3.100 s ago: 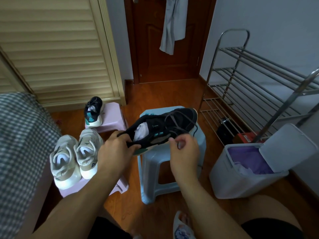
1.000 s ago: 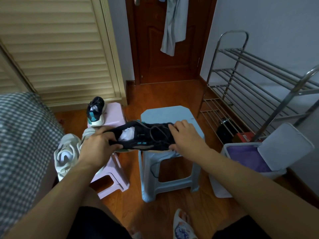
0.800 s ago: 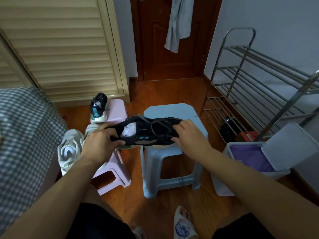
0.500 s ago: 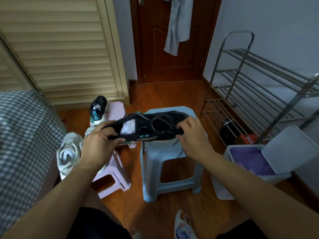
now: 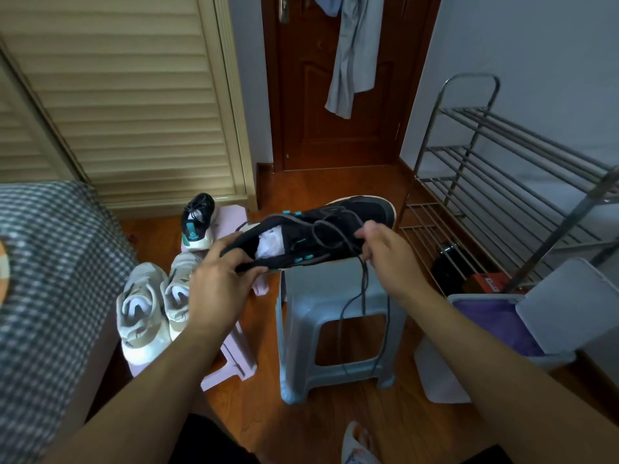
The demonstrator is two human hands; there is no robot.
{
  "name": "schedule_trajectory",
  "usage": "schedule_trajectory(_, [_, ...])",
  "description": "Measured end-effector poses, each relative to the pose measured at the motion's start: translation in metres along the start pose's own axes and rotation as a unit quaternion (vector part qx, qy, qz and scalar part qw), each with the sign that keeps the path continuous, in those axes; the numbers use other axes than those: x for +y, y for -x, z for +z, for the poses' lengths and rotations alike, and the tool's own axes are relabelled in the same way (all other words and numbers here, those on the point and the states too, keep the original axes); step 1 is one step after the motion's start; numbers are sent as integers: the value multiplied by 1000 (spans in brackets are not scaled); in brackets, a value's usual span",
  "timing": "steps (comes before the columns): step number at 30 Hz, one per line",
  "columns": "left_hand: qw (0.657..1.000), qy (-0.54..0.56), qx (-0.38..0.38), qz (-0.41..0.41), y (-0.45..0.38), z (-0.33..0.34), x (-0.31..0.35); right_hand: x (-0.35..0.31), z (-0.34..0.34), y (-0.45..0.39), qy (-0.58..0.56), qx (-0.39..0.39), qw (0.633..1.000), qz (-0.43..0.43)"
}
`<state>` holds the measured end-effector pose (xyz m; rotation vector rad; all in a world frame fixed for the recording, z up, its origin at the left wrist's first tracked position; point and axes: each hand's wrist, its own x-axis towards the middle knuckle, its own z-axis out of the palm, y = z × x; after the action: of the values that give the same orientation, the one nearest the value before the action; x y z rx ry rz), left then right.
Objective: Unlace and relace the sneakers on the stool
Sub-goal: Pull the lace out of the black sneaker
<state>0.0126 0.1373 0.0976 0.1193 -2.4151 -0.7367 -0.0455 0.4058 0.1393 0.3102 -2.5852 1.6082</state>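
Sneaker [image 5: 335,229] held above stool [image 5: 321,296]: left hand [image 5: 217,283] grips heel to steady; right hand [image 5: 385,259] pinches lace [image 5: 363,289], pulling slack.

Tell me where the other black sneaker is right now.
In the head view, the other black sneaker stands left of centre on the far pink stool, below the slatted door and behind the white sneakers.
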Motion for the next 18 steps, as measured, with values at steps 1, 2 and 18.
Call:
schedule_trajectory(1, [1000,3,-3,-2,0,1,-1,2,-4,-2,-62,9,998,29])
schedule_trajectory(2, [1000,8,-5,-5,1,1,-2,5,-6,-3,-120,25,990,63])
schedule_trajectory(18, [999,-9,-38,-23,3,2,-1,6,-10,-17,252,-5,964,-88])
